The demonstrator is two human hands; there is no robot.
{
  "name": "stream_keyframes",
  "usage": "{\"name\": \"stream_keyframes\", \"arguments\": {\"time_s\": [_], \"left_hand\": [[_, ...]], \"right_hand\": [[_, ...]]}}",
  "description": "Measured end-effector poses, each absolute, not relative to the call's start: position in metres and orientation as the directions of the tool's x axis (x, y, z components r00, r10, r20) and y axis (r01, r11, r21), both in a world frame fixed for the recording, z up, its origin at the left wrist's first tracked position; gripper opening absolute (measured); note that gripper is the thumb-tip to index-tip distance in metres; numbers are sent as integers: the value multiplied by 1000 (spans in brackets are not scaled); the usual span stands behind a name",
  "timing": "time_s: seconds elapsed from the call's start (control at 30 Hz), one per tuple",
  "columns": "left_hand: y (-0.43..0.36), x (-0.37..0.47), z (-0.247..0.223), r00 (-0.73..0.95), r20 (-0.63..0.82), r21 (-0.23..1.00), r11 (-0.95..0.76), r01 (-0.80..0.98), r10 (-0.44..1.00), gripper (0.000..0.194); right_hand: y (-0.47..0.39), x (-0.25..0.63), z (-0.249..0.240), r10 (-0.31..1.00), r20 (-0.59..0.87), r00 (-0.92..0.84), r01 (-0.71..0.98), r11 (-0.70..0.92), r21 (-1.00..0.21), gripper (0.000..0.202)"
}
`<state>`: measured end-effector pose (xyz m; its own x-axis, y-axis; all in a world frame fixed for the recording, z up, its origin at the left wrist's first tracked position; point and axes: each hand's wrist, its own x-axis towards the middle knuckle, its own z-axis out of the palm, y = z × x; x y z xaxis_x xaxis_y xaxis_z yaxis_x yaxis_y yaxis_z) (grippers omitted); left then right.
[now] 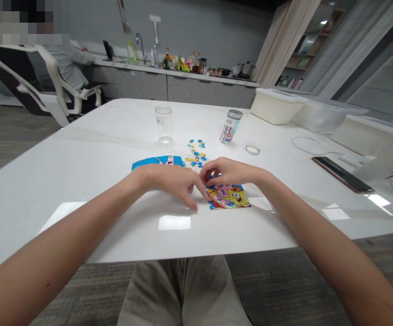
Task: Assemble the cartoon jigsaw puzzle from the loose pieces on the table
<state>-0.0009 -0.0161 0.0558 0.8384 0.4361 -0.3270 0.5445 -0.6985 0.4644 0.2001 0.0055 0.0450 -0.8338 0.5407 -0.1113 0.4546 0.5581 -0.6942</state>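
A partly assembled cartoon puzzle (232, 197) lies on the white table near its front edge. My left hand (179, 182) touches the puzzle's left edge with its index finger, the thumb held apart over the table. At the puzzle's upper left, my right hand (225, 171) has its thumb and fingertips pressed together; whatever is between them is too small to make out. Loose puzzle pieces (196, 158) lie scattered just beyond my hands. Behind my left hand is a blue printed sheet (159, 160), partly covered by that hand.
Beyond the pieces stand a clear jar (164, 127) and a printed canister (231, 127), with a round lid (252, 149) beside it. At right are a dark phone-like device (342, 174), a cable and plastic bins (278, 106). A person (67, 61) sits at back left.
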Motion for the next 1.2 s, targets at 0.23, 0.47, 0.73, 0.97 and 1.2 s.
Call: {"name": "stream_keyframes", "arguments": {"time_s": [0.23,0.47,0.73,0.97,1.2], "left_hand": [[-15,-2,52,847,-322,465,-709,531,422,49],[-17,-2,56,855,-325,488,-702,518,404,51],[-19,-1,61,881,-273,541,-696,473,386,45],[-11,-14,64,836,-208,538,-655,531,508,25],[7,-39,59,558,-154,68,-555,829,815,29]], "right_hand": [[4,200,46,551,-109,-827,457,547,-701,23],[16,210,44,695,6,-719,511,535,-673,24],[42,236,37,897,147,-416,834,441,-330,35],[43,239,34,943,88,-320,933,330,-146,35],[42,238,31,964,17,-264,963,265,-58,32]]}}
